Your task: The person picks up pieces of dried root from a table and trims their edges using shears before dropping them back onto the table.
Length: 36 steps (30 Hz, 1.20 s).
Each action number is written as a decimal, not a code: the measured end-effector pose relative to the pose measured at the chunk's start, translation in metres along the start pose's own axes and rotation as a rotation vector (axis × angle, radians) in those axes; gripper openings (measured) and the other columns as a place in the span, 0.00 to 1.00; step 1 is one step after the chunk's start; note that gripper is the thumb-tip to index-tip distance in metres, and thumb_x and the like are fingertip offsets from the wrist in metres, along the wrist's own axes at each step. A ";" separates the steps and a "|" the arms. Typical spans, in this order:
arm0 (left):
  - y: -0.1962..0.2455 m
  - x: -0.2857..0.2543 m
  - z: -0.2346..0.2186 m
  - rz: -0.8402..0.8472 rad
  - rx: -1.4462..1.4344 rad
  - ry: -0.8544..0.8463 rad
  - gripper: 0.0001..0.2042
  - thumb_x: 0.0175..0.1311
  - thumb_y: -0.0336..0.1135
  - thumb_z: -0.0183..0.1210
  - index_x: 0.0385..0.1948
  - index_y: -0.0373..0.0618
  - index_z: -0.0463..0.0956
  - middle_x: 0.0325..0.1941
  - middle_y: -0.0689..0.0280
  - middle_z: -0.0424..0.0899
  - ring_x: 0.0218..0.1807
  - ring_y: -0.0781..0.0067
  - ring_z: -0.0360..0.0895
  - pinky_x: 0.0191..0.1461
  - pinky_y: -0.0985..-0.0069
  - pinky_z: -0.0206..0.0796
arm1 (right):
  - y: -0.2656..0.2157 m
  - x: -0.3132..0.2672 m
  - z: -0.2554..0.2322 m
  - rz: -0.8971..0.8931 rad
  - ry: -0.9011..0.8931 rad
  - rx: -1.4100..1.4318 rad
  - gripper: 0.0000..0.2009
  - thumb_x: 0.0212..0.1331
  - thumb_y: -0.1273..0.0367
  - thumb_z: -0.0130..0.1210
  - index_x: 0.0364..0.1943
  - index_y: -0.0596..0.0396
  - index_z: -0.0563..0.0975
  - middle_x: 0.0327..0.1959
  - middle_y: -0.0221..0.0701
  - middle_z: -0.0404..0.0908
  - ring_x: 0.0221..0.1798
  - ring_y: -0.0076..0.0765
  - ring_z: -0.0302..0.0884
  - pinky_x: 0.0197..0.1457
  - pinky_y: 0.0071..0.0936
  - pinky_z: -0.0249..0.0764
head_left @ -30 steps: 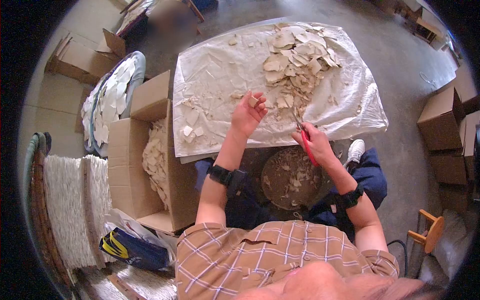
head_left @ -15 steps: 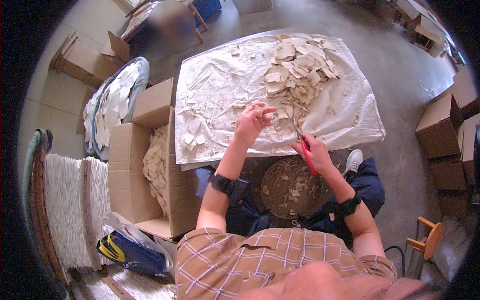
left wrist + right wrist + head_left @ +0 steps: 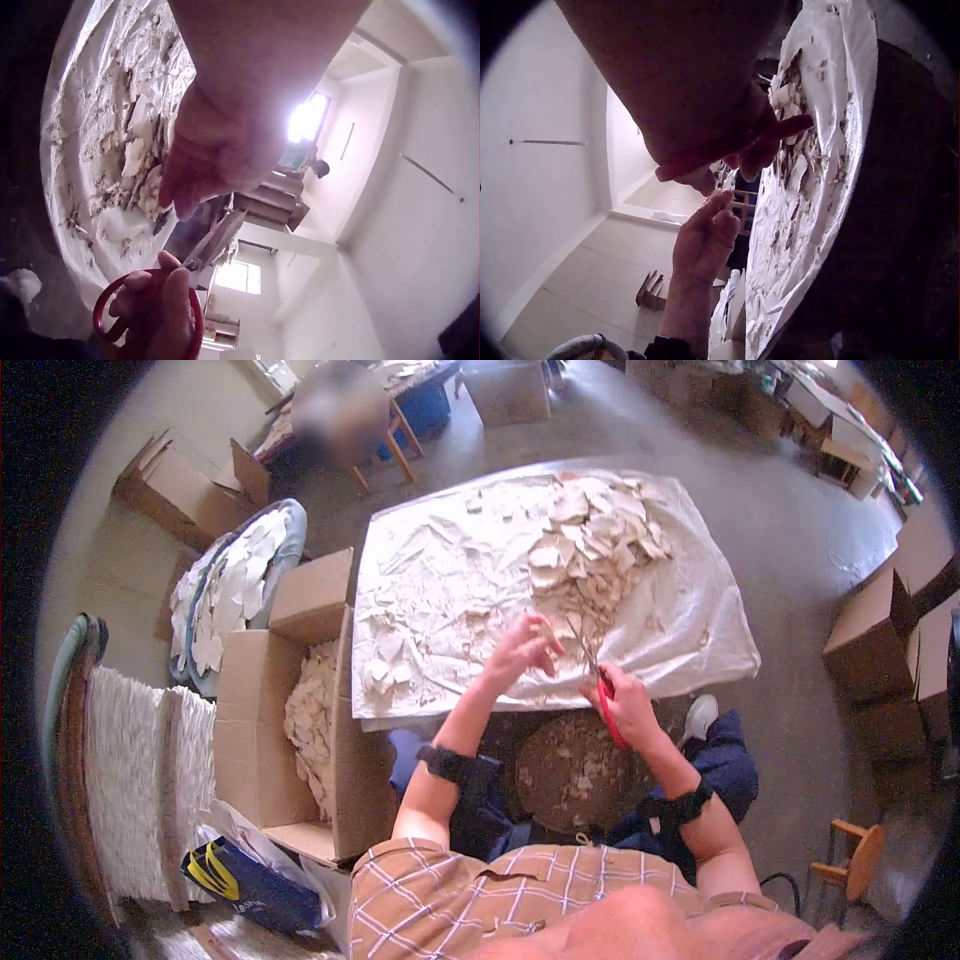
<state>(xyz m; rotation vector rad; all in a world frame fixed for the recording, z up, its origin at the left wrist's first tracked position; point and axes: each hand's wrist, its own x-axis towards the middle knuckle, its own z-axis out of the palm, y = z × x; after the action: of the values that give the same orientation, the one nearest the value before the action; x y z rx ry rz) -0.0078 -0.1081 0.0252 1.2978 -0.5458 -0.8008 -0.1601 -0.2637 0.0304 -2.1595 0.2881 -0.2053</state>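
Note:
In the head view my right hand (image 3: 628,705) holds a pair of red-handled scissors (image 3: 608,712), blades pointing forward over the near part of the white sheet (image 3: 700,630). Red finger loops (image 3: 196,330) surround the fingers in the left wrist view. My left hand (image 3: 522,648) hovers just left of the blades, fingers bent downward. Thumb and fingertips of the left hand (image 3: 705,244) come together in the right wrist view; I cannot tell whether a piece is between them. Ahead lies a heap of pale, flat broken pieces (image 3: 600,545), with smaller bits (image 3: 388,660) at left.
An open cardboard box (image 3: 250,730) of pale pieces stands left of the sheet. A round brown container (image 3: 560,780) with scraps sits below its near edge. Round trays (image 3: 295,540) of white pieces stand at left, cardboard boxes (image 3: 865,625) and a wooden stool (image 3: 858,863) at right.
My left hand has turned over, palm down, and come nearer the scissors; the small pale piece seen in its fingers no longer shows. The head view has tilted up; the right hand keeps the scissors.

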 end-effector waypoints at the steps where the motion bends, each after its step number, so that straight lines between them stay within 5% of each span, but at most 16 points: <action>1: -0.004 -0.001 -0.001 -0.026 -0.014 -0.046 0.12 0.63 0.31 0.47 0.46 0.39 0.60 0.32 0.58 0.78 0.23 0.72 0.76 0.28 0.76 0.72 | -0.002 0.000 0.000 -0.023 0.035 -0.012 0.23 0.48 0.56 0.59 0.41 0.59 0.71 0.29 0.46 0.76 0.34 0.51 0.75 0.36 0.38 0.69; 5: -0.013 -0.004 0.007 -0.149 0.188 -0.242 0.09 0.61 0.33 0.52 0.39 0.39 0.67 0.29 0.61 0.79 0.23 0.75 0.76 0.26 0.78 0.71 | 0.001 0.001 0.001 -0.013 0.102 0.032 0.25 0.45 0.55 0.61 0.42 0.59 0.71 0.27 0.43 0.76 0.31 0.49 0.75 0.35 0.37 0.70; 7: -0.009 -0.008 0.019 -0.163 0.274 -0.318 0.07 0.61 0.33 0.53 0.34 0.38 0.71 0.27 0.63 0.79 0.22 0.76 0.76 0.25 0.80 0.70 | 0.011 0.004 0.006 -0.078 0.158 0.061 0.21 0.48 0.63 0.61 0.44 0.60 0.70 0.20 0.29 0.72 0.22 0.22 0.68 0.27 0.23 0.66; 8: -0.008 -0.011 0.025 -0.182 0.288 -0.348 0.07 0.60 0.32 0.53 0.32 0.37 0.72 0.26 0.64 0.79 0.22 0.77 0.75 0.24 0.81 0.69 | 0.016 0.004 0.008 -0.085 0.162 0.055 0.21 0.48 0.63 0.61 0.44 0.60 0.70 0.20 0.29 0.72 0.22 0.22 0.68 0.27 0.23 0.66; 14: -0.011 -0.019 0.038 -0.095 0.331 -0.189 0.07 0.57 0.34 0.57 0.27 0.38 0.76 0.21 0.68 0.77 0.23 0.84 0.74 0.24 0.84 0.66 | 0.018 0.009 0.011 -0.009 0.013 0.544 0.19 0.50 0.68 0.58 0.45 0.59 0.68 0.22 0.23 0.72 0.21 0.15 0.66 0.23 0.15 0.63; 16: -0.015 -0.017 0.035 -0.165 0.151 -0.120 0.07 0.57 0.33 0.57 0.30 0.40 0.76 0.26 0.66 0.79 0.26 0.79 0.76 0.27 0.82 0.70 | 0.020 0.011 0.013 0.089 0.061 0.571 0.17 0.53 0.69 0.56 0.45 0.59 0.68 0.20 0.22 0.70 0.19 0.16 0.65 0.20 0.15 0.61; 19: -0.003 -0.019 0.037 -0.017 0.026 -0.030 0.08 0.58 0.32 0.56 0.36 0.38 0.73 0.34 0.60 0.80 0.37 0.71 0.79 0.31 0.80 0.73 | -0.002 0.007 0.002 0.120 0.097 0.523 0.14 0.54 0.66 0.56 0.42 0.57 0.70 0.17 0.25 0.69 0.19 0.20 0.65 0.23 0.20 0.63; 24: 0.008 -0.014 0.024 0.046 -0.150 0.116 0.06 0.57 0.29 0.55 0.32 0.36 0.75 0.30 0.63 0.80 0.29 0.75 0.78 0.32 0.81 0.72 | -0.004 0.004 0.002 0.033 0.074 0.283 0.18 0.53 0.60 0.57 0.41 0.58 0.70 0.17 0.31 0.70 0.21 0.24 0.66 0.26 0.24 0.65; 32: 0.003 -0.013 0.017 0.055 -0.160 0.215 0.09 0.58 0.32 0.56 0.34 0.36 0.76 0.25 0.67 0.78 0.25 0.80 0.75 0.30 0.80 0.71 | -0.011 -0.004 -0.001 -0.180 0.180 -0.111 0.21 0.49 0.57 0.58 0.41 0.57 0.69 0.30 0.43 0.75 0.32 0.51 0.74 0.32 0.38 0.70; 36: 0.004 -0.013 0.020 0.065 -0.202 0.229 0.09 0.59 0.32 0.55 0.35 0.35 0.75 0.26 0.67 0.77 0.25 0.80 0.74 0.31 0.79 0.72 | -0.012 -0.006 -0.002 -0.211 0.194 -0.203 0.21 0.49 0.57 0.58 0.42 0.56 0.69 0.31 0.42 0.75 0.33 0.50 0.75 0.33 0.39 0.71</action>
<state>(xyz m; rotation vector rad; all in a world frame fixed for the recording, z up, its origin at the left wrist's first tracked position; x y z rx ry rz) -0.0301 -0.1105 0.0346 1.1608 -0.3136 -0.6264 -0.1650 -0.2571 0.0413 -2.3751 0.1972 -0.5271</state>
